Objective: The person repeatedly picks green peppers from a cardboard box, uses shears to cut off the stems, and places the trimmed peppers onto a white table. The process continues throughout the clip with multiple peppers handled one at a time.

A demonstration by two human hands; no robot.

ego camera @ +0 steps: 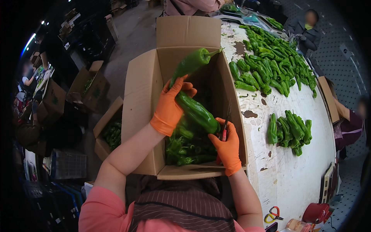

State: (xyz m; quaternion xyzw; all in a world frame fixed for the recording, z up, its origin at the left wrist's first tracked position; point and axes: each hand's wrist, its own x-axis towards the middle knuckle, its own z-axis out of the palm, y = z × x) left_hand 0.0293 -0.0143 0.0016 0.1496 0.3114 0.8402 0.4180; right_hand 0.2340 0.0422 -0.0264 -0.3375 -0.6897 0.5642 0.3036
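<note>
Above an open cardboard box [142, 84], my left hand [171, 107] in an orange glove holds two long green peppers. One, the upper pepper [191, 62], points its stem up and right; the lower pepper [198, 111] slants down toward my right hand [227, 145]. That hand, also gloved in orange, grips red-handled scissors [224, 133] with the blades pointing up. Its thumb is close to the lower pepper's end; whether they touch I cannot tell. More green peppers [185, 150] lie in the bottom of the box, partly in shadow.
At my right stands a white worn table [284, 174] with a large heap of peppers [269, 61] and a smaller pile [291, 129]. Other scissors [272, 214] lie near its front. Another box of peppers [113, 130] is at my left. Several people work around.
</note>
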